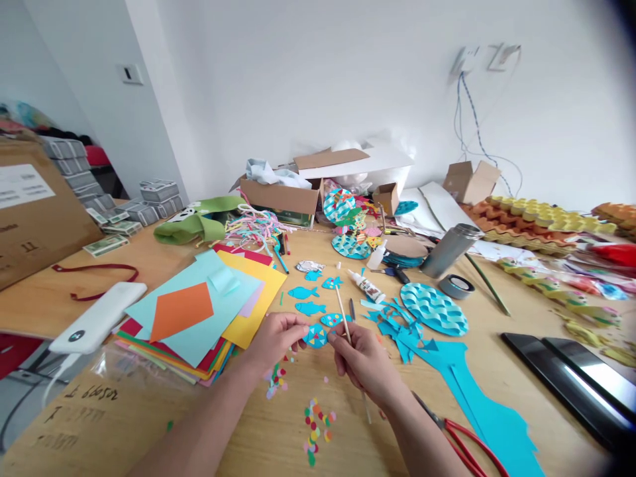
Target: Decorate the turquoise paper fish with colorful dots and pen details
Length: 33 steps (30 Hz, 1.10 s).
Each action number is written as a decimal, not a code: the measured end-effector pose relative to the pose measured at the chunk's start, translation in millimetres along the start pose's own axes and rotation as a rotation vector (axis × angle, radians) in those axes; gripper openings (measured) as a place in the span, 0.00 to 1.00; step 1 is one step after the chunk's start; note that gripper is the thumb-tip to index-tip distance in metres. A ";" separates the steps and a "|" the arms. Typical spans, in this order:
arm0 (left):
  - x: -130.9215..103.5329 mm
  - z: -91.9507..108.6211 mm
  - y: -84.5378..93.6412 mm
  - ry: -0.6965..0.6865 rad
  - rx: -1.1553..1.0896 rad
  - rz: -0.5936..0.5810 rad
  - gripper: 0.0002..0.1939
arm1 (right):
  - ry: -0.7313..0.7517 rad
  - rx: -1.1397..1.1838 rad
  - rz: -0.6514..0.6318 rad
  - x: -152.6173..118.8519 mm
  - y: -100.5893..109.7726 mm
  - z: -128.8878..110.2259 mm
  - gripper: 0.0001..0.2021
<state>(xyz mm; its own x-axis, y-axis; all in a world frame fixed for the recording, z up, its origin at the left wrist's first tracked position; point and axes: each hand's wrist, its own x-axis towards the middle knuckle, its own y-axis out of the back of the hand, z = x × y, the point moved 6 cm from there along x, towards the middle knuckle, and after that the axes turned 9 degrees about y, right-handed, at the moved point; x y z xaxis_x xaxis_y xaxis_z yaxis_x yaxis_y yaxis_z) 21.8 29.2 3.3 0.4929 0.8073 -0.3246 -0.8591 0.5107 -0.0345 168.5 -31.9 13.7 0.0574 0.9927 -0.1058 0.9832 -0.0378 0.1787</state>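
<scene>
A blue paper fish (315,336) decorated with small coloured pieces lies between my two hands, above the wooden table. My left hand (278,339) pinches its left edge between thumb and fingers. My right hand (365,361) is closed around a thin wooden stick (342,306), with thumb and forefinger at the right edge of the same fish. Just beyond, a dotted blue fish (332,320) is partly covered by the stick and my right hand. Plain blue fish (311,308) lie farther off. Coloured paper dots (314,424) are scattered on the near side.
A glue bottle (368,286) lies behind the fish. Stacked coloured paper (183,311) is at left, beside a white power bank (97,318). At right are blue paper scraps (477,391), red-handled scissors (464,440), a wavy blue oval (434,309) and a metal flask (451,250).
</scene>
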 end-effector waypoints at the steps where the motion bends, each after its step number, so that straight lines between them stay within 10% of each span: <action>1: 0.0 -0.8 0.2 0.005 0.009 0.008 0.15 | 0.000 -0.004 0.004 -0.4 0.0 -0.5 0.21; 33: -7.4 6.2 -13.2 -0.009 -0.227 0.003 0.15 | 0.052 0.183 0.161 -2.9 -14.3 -1.4 0.19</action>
<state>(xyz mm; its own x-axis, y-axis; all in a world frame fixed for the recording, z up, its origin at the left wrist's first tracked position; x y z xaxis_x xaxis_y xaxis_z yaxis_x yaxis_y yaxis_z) 30.4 18.3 11.9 0.4902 0.8119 -0.3170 -0.8693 0.4291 -0.2455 154.0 -34.1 12.9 0.2120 0.9765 -0.0393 0.9773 -0.2118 0.0083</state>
